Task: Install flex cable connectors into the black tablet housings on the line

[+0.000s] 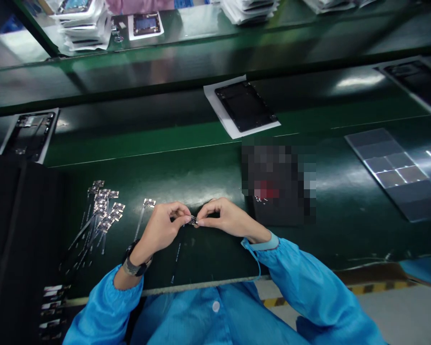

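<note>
Between my two hands, over the near part of the green bench, is a small circuit board [193,220]. My left hand [168,221] pinches its left end between thumb and fingers. At the other end, the thumb and forefinger of my right hand [222,218] close on the board's edge. Below my left hand a thin cable [176,261] hangs or lies toward the bench edge; whether it joins the board is hidden. Another small board with a ribbon cable [149,203] lies just left of my left hand. Farther left is a loose pile of similar boards [102,206] with cables.
Right of my hands lies a dark pad [278,211], partly blurred out, with tiny pale pieces [260,199]. Beyond it, a tablet housing [246,105] rests on white paper. A clear sheet [395,167] lies at right. A black box-like object [17,239] stands at left.
</note>
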### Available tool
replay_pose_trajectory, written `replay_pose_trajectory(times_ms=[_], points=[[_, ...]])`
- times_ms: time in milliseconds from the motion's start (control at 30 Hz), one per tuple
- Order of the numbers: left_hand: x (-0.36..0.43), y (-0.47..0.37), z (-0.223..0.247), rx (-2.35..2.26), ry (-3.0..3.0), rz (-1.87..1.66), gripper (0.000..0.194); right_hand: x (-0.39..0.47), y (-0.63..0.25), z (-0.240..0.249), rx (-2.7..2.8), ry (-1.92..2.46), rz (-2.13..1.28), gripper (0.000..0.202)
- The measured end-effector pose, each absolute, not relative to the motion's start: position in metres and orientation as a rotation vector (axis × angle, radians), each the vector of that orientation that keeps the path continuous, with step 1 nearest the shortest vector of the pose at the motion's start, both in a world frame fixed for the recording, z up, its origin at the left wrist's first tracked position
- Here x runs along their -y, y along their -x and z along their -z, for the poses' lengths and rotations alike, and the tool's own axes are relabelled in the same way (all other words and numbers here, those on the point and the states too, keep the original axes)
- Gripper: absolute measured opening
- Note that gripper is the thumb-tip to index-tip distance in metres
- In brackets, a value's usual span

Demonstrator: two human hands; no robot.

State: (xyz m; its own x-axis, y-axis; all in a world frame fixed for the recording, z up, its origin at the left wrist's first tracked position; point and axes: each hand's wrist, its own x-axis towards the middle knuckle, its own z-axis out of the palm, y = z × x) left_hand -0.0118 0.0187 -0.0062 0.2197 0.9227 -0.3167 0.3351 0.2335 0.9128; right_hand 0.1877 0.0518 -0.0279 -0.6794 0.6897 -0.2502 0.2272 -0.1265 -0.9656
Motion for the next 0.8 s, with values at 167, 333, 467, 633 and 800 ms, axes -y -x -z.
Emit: replay_pose_trajectory(times_ms=[167, 333, 467, 633, 800], points=[[-0.017, 0.035, -0.001, -1.395, -1.442, -0.539, 0.010, -0.055, -0.192, 0.017, 1.971, 1.023, -1.667, 0.014], [-0.006, 0.093, 0.000, -1.859, -1.654, -0.519, 0.010, -0.066, -0.227, -0.004, 1.756, 1.297, -1.201, 0.017], [-0.005, 0.132, 0.008, -2.147, -1.788, -0.487, 0.013, -0.079, -0.264, -0.018, 1.389, 1.530, -0.967, 0.019], [-0.021, 0.162, 0.022, -2.415, -1.826, -0.403, 0.029, -0.134, -0.290, -0.031, 1.634, 1.712, -0.789, 0.021], [-0.033, 0.174, 0.036, -2.344, -1.914, -0.481, 0.018, -0.225, -0.293, -0.022, 1.642, 2.046, -0.541, 0.015]])
